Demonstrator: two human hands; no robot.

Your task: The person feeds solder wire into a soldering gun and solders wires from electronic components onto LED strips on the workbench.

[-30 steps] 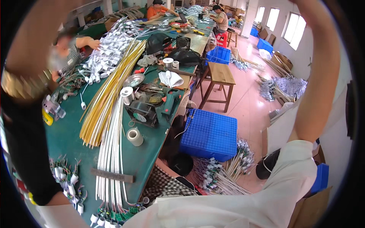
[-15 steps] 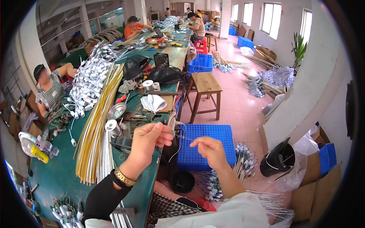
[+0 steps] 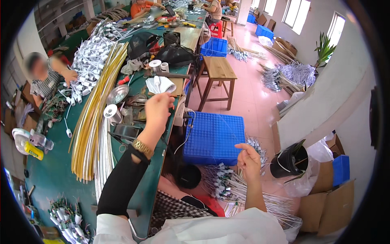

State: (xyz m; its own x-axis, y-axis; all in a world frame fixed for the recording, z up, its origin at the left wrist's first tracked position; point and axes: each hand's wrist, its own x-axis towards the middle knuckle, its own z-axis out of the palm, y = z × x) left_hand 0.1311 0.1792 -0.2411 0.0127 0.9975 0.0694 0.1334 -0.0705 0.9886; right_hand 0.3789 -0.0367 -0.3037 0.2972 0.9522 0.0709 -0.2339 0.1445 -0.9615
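Note:
My left hand, a gold-coloured watch and black sleeve behind it, is raised over the right edge of the green table, fingers curled together. My right hand hangs in the air near the front right corner of a blue crate, fingers bent inward and the index pointing left. A faint thin line seems to cross above the crate between the hands; what either hand pinches is too fine to make out. Nearest my left hand lie a white cloth or paper, a metal bowl and a wire spool.
Long yellow and white strands run along the table beside a heap of white lamp sockets. A wooden stool stands beyond the crate. Bundled wires and a black bucket are on the right. Co-workers sit at the table.
My hands have moved apart: the left forward along the table edge, the right to the right and nearer to me. The view has tilted downward.

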